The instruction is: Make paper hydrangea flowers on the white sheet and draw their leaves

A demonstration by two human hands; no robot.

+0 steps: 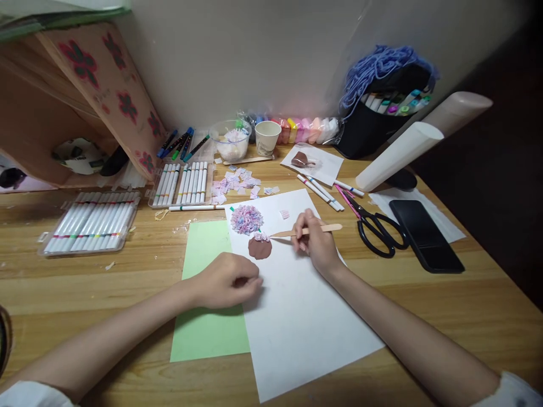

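On a wooden desk (139, 285): both hands over a white sheet (309, 333), brown disc (259, 249) mostly bare.

Right hand (316, 240): fingers clamped on a wooden stick (331, 228), tip at the small pale bits along the brown disc's top edge. Left hand (229, 281): loosely curled, fingers together, below the disc, above the white sheet's left edge and the green sheet (203, 333); cannot tell if anything is inside it. Progress, as judged: purple-pink cluster (246, 219), up and left of the disc, looks packed all over, likely done; disc barely started, bits only at its top, rest plain brown. Lone scrap (284, 215) on the white sheet near the right hand; more paper scraps (237, 182) loose on the desk beyond. Scissors (384, 234) and phone (426, 237) off to the right.
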